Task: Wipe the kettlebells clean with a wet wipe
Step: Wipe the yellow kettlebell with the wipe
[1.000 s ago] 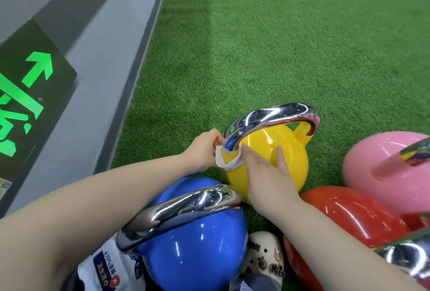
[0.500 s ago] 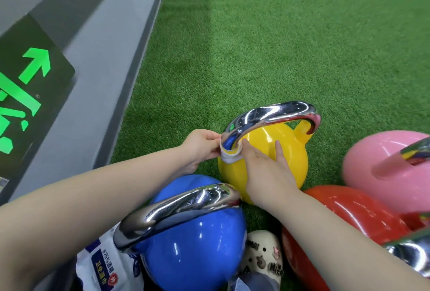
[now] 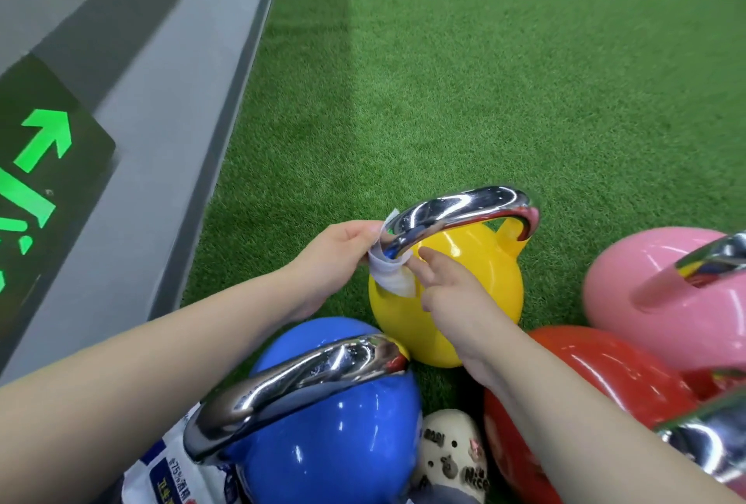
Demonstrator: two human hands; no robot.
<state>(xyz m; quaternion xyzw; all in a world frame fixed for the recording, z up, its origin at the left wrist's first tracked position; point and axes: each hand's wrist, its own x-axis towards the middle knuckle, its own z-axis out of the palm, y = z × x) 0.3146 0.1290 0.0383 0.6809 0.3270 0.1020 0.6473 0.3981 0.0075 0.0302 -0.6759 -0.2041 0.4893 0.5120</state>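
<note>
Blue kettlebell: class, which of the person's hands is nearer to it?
Right. The right hand lies over the yellow kettlebell, just beyond the blue kettlebell; the left hand pinches the wipe higher at the yellow one's handle.

The green grass floor (image 3: 484,80) holds four kettlebells. Yellow kettlebell (image 3: 476,285) sits in the middle, blue kettlebell (image 3: 335,435) at seven o'clock. Red kettlebell (image 3: 597,382) sits at five, pink kettlebell (image 3: 662,302) at three.
</note>
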